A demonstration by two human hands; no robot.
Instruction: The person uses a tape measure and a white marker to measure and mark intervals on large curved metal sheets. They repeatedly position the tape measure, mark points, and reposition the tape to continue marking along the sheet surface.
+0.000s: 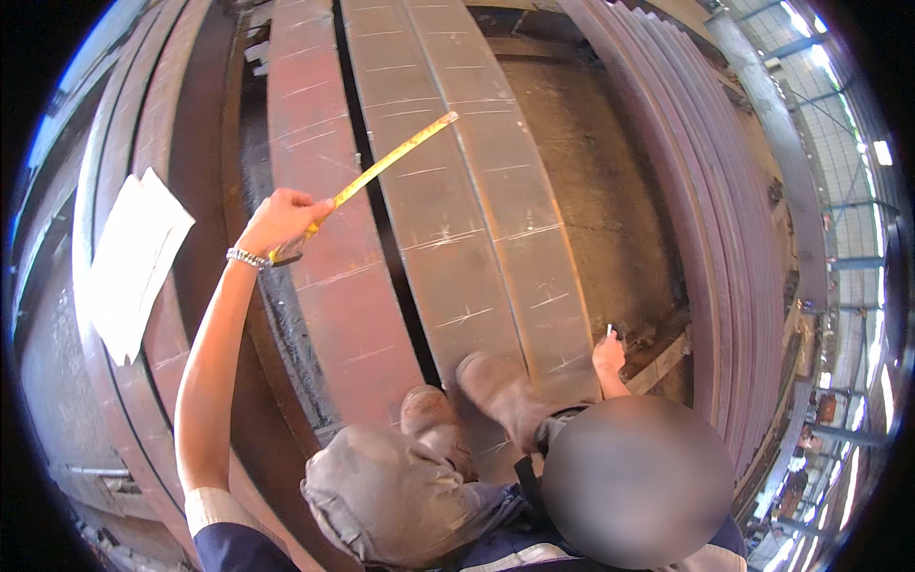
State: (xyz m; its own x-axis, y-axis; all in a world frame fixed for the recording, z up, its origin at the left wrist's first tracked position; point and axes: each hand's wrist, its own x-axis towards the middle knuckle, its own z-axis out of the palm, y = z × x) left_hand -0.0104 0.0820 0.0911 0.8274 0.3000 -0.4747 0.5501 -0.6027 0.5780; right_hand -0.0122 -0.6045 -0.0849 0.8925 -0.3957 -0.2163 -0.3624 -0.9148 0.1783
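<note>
My left hand (276,221), a metal bracelet at its wrist, is closed around a tape measure (398,153). Its yellow blade reaches out to the right, over the gap between two steel beams, and its tip is near the seam line of the brown beam (419,124). Left of the gap lies a reddish steel beam (319,162). Both carry several pale marked lines and crosses. Beyond the right edge of the brown beam, my right hand (609,356) pinches a short white stick that looks like chalk, its tip pointing up.
My brown boots (496,386) rest on the beams, knees bent. White paper sheets (138,262) lie on beams at the left. Stacked reddish steel sections (705,191) run along the right. Dark gaps separate the beams, and a lower brown surface (591,181) shows right of them.
</note>
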